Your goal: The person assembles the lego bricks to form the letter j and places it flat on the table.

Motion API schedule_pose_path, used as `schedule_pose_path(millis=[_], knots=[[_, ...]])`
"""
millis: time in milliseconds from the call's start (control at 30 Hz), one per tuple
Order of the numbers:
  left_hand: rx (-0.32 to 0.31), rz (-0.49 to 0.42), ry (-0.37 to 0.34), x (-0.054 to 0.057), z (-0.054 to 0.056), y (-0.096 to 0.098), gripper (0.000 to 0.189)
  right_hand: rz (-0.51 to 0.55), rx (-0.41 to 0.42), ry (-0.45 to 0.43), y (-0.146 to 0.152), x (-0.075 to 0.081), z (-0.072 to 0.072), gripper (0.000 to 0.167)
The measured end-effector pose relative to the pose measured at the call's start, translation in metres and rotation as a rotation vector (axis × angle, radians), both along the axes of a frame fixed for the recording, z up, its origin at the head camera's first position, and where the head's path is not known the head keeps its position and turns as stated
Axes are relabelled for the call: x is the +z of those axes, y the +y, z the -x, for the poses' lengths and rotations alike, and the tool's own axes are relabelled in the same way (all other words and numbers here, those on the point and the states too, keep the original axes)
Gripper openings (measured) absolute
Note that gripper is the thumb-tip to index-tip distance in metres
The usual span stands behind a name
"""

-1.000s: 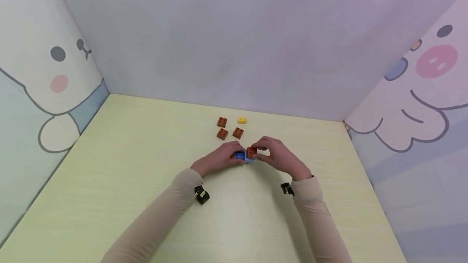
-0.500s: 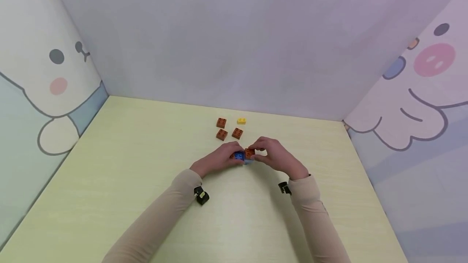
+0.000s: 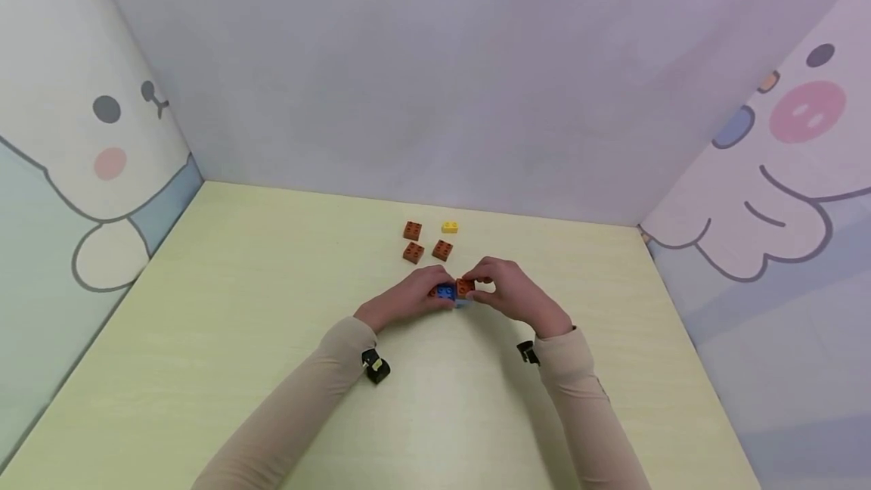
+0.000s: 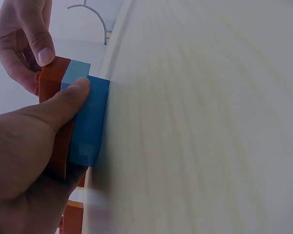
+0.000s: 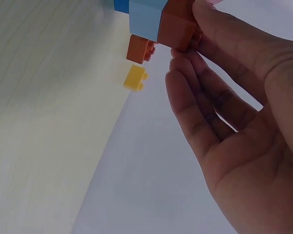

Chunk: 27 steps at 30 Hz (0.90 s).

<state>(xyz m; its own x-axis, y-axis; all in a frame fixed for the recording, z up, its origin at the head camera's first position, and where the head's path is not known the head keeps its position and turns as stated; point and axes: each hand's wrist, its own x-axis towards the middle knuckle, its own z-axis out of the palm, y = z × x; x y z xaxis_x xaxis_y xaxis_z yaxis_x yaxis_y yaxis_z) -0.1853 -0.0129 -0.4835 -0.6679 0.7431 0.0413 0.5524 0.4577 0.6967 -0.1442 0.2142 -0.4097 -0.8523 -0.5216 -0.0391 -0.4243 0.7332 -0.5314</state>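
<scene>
My left hand (image 3: 408, 298) grips a small build of toy building bricks on the table. In the left wrist view, its thumb lies across a blue brick (image 4: 92, 122), with an orange-brown brick (image 4: 62, 151) stacked on that. A light blue brick (image 4: 78, 70) sits at the blue brick's far end. My right hand (image 3: 516, 295) pinches another orange-brown brick (image 3: 466, 288) between thumb and fingers. That brick sits flush against the light blue brick's top in both wrist views, studs facing away from the table. The left palm hides part of the build.
Beyond the hands, three loose orange-brown bricks (image 3: 442, 249) and a yellow brick (image 3: 450, 227) lie on the pale table (image 3: 306, 263). A grey wall (image 3: 422, 82) closes off the back, and panels with cartoon animals stand at both sides.
My right hand has shifted slightly left with its orange-brown brick, which now covers more of the light blue brick in the head view. The left hand holds its place.
</scene>
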Motion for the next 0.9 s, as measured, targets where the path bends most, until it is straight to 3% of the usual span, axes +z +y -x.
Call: schedule_pose_path(millis=[367, 667, 900], knots=[[0.009, 0.006, -0.013, -0.004, 0.003, -0.002, 0.038, 0.037, -0.020, -0.020, 0.001, -0.009, 0.002, 0.032], [0.004, -0.002, -0.010, -0.004, 0.005, -0.002, 0.036, 0.036, 0.015, -0.017, 0.003, -0.007, 0.008, 0.030], [-0.009, 0.005, -0.008, -0.004, 0.004, -0.001, 0.036, 0.083, -0.051, 0.027, 0.005, -0.014, 0.019, 0.031]])
